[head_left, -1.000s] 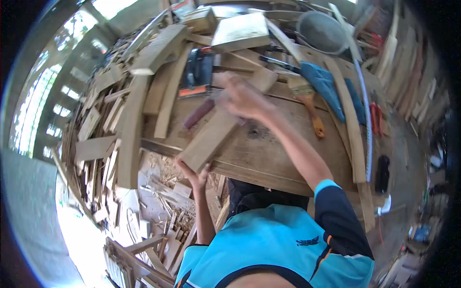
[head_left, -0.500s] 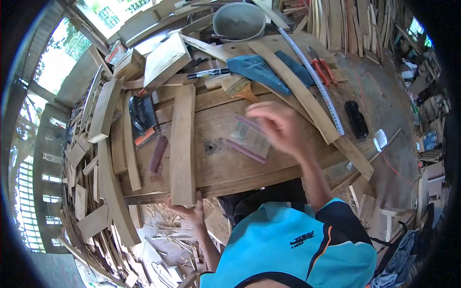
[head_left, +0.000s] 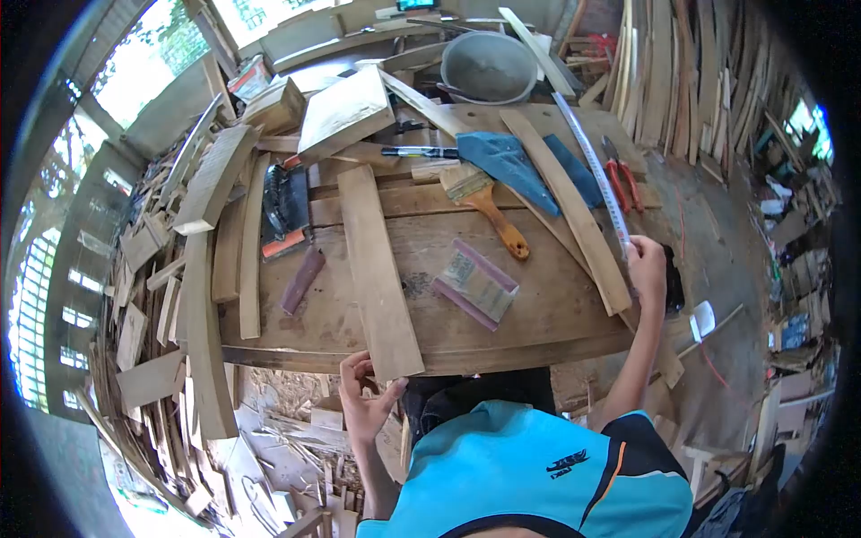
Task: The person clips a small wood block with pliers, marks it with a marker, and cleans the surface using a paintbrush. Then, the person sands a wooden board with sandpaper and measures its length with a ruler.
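My right hand (head_left: pixel 647 269) pinches the near end of a long pale ruler (head_left: pixel 587 148) with dark markings at the right of the workbench. My left hand (head_left: pixel 368 399) is at the bench's front edge, thumb and fingers apart, close beside the near end of a flat wooden board (head_left: pixel 377 260). The board lies across the bench and juts slightly past its edge; whether my left fingers touch it I cannot tell. Between my hands are a sandpaper-wrapped block (head_left: pixel 477 282) and a paintbrush (head_left: pixel 489 211) with an orange handle.
A hand saw or plane-like tool with a black handle (head_left: pixel 278 206), a rolled sandpaper piece (head_left: pixel 303 280), a marker (head_left: pixel 420 152), blue cloth (head_left: pixel 507 166), red pliers (head_left: pixel 621 179) and a grey basin (head_left: pixel 491 67) lie on the workbench (head_left: pixel 538 314). Wood scraps (head_left: pixel 148 377) pile up at left.
My right hand has moved right, from over the sandpaper block to the ruler's end, and grips it. The board's near end has swung right, and my left hand shows beside it.
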Tool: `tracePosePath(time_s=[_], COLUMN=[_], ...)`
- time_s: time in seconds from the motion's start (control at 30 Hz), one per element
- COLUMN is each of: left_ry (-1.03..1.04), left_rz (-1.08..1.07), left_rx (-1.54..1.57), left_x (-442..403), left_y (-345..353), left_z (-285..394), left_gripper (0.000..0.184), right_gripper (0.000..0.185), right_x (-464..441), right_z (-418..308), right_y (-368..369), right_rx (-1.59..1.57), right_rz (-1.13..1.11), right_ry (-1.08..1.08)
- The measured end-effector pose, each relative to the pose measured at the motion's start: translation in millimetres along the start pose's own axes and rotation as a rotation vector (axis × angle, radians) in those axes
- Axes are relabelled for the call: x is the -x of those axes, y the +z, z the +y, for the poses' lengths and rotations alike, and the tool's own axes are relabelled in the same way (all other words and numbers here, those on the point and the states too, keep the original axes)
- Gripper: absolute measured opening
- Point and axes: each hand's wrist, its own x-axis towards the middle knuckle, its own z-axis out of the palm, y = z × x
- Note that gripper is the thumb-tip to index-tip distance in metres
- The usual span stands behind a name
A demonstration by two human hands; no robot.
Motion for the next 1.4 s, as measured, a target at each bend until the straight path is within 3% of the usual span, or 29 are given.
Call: tracePosePath(time_s=[0.07, 0.1, 0.13, 0.17, 0.2, 0.27, 0.4, 0.53, 0.6, 0.77, 0.8, 1.0, 1.17, 1.3, 1.4], left_ry=[0.0, -0.003, -0.007, -0.052, -0.095, -0.059, -0.032, 0.008, 0.012, 0.026, -0.01, -0.024, 0.07, 0.149, 0.081], left_rz=[-0.024, -0.069, -0.053, -0.066, -0.093, -0.089, -0.132, -0.152, -0.128, -0.123, -0.112, -0.054, -0.073, -0.048, -0.019], left_rx=[-0.062, -0.126, -0.127, 0.021, 0.174, 0.21, 0.427, 0.581, 0.558, 0.475, 0.437, 0.089, -0.036, -0.053, 0.045], left_x=[-3, -5, -8, -8, -8, -6, 6, 30, 41, 54, 56, 59, 64, 84, 93], left_y=[-1, -1, 1, 6, 10, 15, 18, 12, 13, 22, 24, 32, 34, 39, 45], left_z=[16, 22, 24, 25, 25, 7, -1, -11, -11, 7, 8, 28, 23, 3, 12], left_gripper=[0.055, 0.055, 0.055, 0.053, 0.051, 0.051, 0.049, 0.049, 0.051, 0.069, 0.081, 0.092, 0.088, 0.083, 0.076], right_gripper=[0.019, 0.019, 0.019, 0.02, 0.02, 0.021, 0.022, 0.024, 0.025, 0.03, 0.031, 0.038, 0.028, 0.034, 0.042], right_x=[2, 7, 13, 18, 24, 40, 69, 86, 93, 109, 112, 117, 123, 130, 140], right_z=[-6, -9, -16, -23, -32, -54, -82, -114, -127, -151, -151, -151, -152, -153, -149], right_y=[-1, -3, -7, -8, -9, -4, 27, 45, 55, 68, 69, 73, 62, 53, 50], right_rx=[-0.357, -0.361, -0.715, -1.069, -1.067, -1.257, -1.16, -1.099, -1.005, -0.788, -0.768, -0.663, -0.611, -0.599, -0.594], right_rz=[0.0, -0.012, -0.005, -0.008, -0.018, -0.303, -0.652, -0.89, -1.18, -1.341, -1.356, -1.305, -1.178, -1.196, -1.204], right_ry=[0.166, 0.152, 0.202, 0.256, 0.259, 0.221, 0.102, 0.115, 0.029, -0.059, -0.092, -0.177, -0.268, -0.246, -0.192])
